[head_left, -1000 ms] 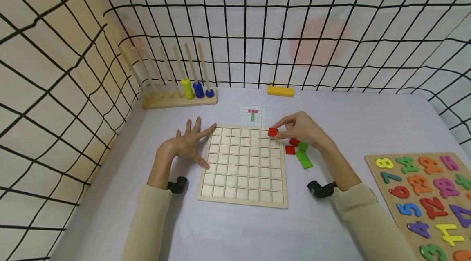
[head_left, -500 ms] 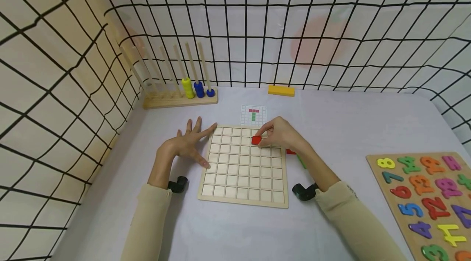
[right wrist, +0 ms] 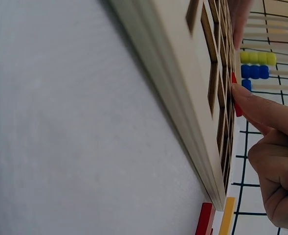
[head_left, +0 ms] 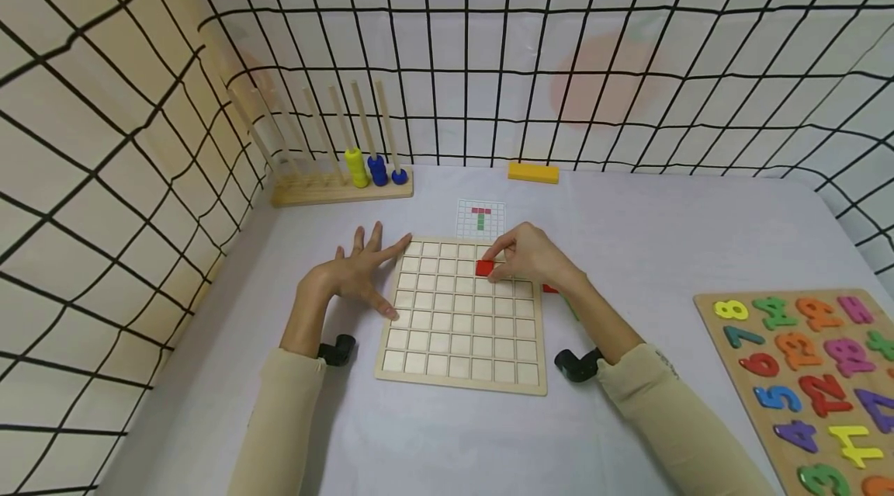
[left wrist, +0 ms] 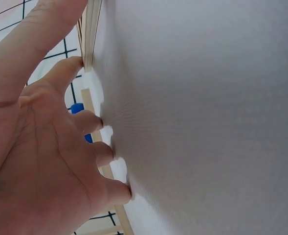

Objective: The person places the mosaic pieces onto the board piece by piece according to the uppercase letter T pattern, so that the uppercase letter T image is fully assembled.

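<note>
Tile (head_left: 485, 268), red, one: at the board (head_left: 439, 321), second row from the far edge, fifth column from the left. Whether it sits down in its cell or is held just over it, cannot tell.

Right hand (head_left: 527, 254): above the board's far right part. Grip closed in a pinch on the tile, thumb against index finger.

Left hand (head_left: 351, 272): at the board's left side, fingers spread, grip holding nothing. One fingertip at the far left corner, thumb at the left rim.

Change: over the last second the tile has come in from the board's far right corner; over the last half second it has shifted only slightly. Left hand, same place throughout. Meaning, as judged: carrying looks finished and seating in hand, the pinch not yet released. The cell seems to answer to the right end of the red bar on the card (head_left: 480, 220).

Card, printed with a red and green T: just beyond the board's far edge.

Spare red tile (head_left: 550, 289) and green tile (head_left: 573, 308): just beside the board's right edge, partly hidden by the forearm.

Yellow block (head_left: 533, 173): beyond the board, to the right.

Bead stand (head_left: 307, 196), yellow and blue beads: beyond the board, to the left.

Number puzzle (head_left: 705, 302): well right of the board.

Surface (head_left: 447, 445), white: under the board.
</note>
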Motion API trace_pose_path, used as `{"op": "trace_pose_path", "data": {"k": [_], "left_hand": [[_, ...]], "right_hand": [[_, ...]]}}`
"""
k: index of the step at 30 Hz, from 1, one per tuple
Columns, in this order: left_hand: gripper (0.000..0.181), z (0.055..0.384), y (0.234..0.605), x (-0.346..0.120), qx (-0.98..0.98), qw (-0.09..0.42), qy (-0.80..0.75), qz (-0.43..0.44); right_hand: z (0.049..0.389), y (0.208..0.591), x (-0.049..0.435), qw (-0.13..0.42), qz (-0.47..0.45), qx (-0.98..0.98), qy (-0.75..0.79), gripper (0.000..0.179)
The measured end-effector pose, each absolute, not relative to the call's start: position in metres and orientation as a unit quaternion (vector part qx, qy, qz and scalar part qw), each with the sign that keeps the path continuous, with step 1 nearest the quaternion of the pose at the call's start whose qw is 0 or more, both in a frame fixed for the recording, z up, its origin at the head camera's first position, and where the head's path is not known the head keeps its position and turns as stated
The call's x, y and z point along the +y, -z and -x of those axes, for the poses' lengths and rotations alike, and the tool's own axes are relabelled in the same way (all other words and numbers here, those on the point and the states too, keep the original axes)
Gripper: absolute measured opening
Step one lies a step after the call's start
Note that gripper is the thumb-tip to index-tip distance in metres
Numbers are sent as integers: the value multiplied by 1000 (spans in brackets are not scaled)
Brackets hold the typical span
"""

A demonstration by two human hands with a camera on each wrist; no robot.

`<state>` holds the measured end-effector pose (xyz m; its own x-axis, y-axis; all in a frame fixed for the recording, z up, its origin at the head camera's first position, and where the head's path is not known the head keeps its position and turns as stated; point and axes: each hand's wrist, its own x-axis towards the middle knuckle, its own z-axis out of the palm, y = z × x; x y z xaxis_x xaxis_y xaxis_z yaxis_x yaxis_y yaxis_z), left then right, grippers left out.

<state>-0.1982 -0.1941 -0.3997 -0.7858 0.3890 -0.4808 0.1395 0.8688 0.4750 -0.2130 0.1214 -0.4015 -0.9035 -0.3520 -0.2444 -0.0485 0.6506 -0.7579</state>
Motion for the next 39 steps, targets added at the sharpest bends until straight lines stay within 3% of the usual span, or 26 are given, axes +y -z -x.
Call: {"op": "trace_pose_path", "data": {"k": [29, 39], "left_hand": [[135, 199, 402, -194, 923, 293, -204, -142], [134, 199, 400, -194, 918, 299, -215, -146]], "right_hand": [[215, 407, 124, 215, 84, 873, 430, 35], [211, 404, 137, 180, 110, 880, 427, 31]]}}
